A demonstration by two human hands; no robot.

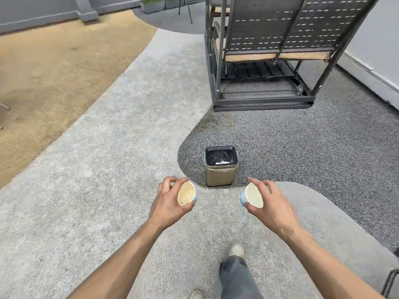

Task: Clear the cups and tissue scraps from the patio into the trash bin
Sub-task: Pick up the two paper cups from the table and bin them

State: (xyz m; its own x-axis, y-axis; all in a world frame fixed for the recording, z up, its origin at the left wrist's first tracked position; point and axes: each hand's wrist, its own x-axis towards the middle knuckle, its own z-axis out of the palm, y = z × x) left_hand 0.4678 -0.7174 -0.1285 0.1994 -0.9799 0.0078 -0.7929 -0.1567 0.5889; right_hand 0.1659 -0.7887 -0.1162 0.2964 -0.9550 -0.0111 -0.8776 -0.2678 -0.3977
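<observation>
Head cam | L hand [170,201] grips paper cup [187,194], R hand [269,203] grips 2nd cup [252,195] | trash bin [220,166] just beyond, centred btwn hands, mouth open upward | neither hand nearer

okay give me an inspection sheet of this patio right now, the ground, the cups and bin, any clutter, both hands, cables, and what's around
Surface: patio ground, pale speckled paving meeting a darker pebbled patch.
Job's things: trash bin upright on the dark patch, black liner, something white inside; left paper cup and right paper cup, both tilted, open mouths toward the camera.
Clutter: nothing seen on the ground.
Hands: left hand grips the left cup; right hand grips the right cup; both short of the bin.
Cables: nothing seen.
Surroundings: metal bench frame beyond the bin; sandy area left; wall right.
</observation>
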